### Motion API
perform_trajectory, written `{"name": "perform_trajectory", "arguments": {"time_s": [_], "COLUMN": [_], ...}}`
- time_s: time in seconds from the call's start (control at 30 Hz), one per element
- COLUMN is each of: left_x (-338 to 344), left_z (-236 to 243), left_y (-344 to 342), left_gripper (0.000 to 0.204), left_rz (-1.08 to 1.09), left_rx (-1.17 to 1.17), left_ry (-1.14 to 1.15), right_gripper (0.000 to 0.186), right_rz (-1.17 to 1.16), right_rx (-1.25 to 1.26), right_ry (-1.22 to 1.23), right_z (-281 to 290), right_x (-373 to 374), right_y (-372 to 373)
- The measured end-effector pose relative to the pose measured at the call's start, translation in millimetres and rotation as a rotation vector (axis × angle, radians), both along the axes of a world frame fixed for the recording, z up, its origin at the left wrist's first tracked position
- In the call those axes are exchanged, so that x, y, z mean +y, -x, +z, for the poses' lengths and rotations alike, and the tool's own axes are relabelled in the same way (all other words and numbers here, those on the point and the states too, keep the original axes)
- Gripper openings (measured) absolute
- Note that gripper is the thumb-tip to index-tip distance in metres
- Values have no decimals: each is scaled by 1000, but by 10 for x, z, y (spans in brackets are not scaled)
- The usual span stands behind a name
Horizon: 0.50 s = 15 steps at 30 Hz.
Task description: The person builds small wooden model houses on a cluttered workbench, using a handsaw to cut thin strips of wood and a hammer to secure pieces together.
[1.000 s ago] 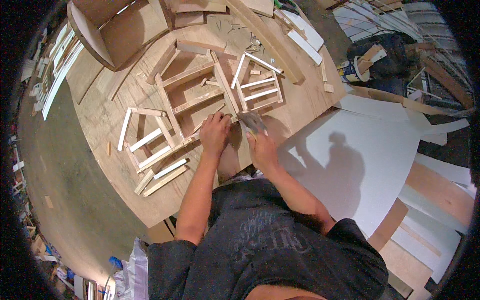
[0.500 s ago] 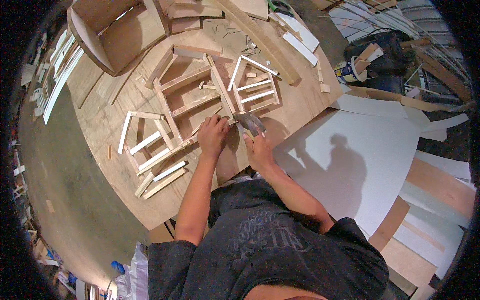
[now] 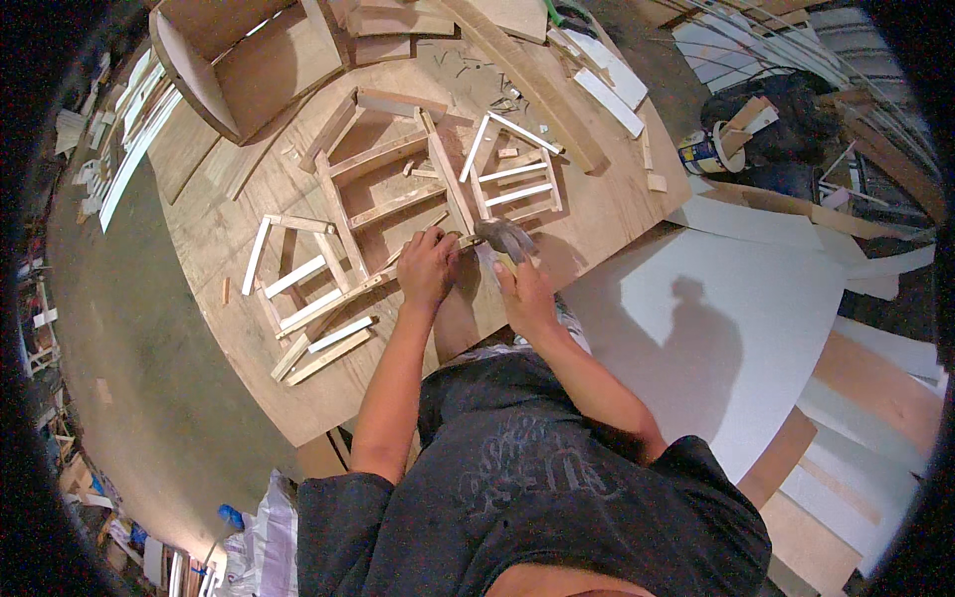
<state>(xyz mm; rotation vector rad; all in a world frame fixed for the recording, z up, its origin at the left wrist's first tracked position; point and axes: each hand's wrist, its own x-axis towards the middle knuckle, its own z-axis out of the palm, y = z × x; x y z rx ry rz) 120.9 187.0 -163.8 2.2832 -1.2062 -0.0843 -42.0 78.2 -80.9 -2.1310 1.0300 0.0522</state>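
Note:
My right hand grips a hammer by its short handle. The hammer's dark head is at the near right corner of a house-shaped wooden frame. My left hand is closed on the near rail of that frame, just left of the hammer head; its fingertips hide what they pinch there. Inside the frame two crossbars run from side to side, and small wood offcuts lie between them. Smaller house-shaped frames with white strips flank it, a left one and a right one.
Loose strips lie near the table's left front edge. A long board, scattered nails and white pieces are toward the back. A curved wooden box stands at the far left. Right of the table are a bucket and a large white sheet.
The whole view has shifted slightly. My left hand stays at the frame's near rail, and the hammer head remains beside the corner, turned a little.

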Motion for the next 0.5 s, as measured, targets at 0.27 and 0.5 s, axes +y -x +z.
{"name": "perform_trajectory", "arguments": {"time_s": [0.27, 0.5], "left_x": [-53, -4], "left_z": [221, 202], "left_y": [87, 218], "left_gripper": [35, 39], "left_rz": [34, 146], "left_rx": [92, 20], "left_ry": [-104, -64], "right_gripper": [34, 38], "right_rz": [-222, -86], "right_rx": [-289, -220], "right_ry": [21, 391], "right_z": [-294, -596], "right_x": [-701, -1425], "right_y": [523, 1113]}}
